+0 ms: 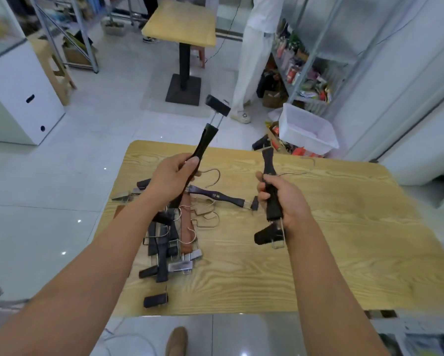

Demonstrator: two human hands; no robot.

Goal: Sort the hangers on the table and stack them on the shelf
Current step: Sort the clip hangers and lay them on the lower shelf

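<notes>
Wooden table [331, 240], heaped hangers, two raised hands.

Pile of dark clip hangers [169, 237] lying on table's left half. Left hand [173, 179] clenched around a black hanger [205, 142], tilted up, clip end high. Right hand [282, 199] gripping another black hanger [268, 160], near upright, its clip hanging below the palm.

Two black wooden clip hangers with wire hooks held above the light wood-grain table [318, 227], one [203, 145] tilted up and away in the left hand [173, 179], one [271, 201] near upright in the right hand [284, 199]; tangled pile of black and brown clip hangers [174, 235] lying at table's left
</notes>
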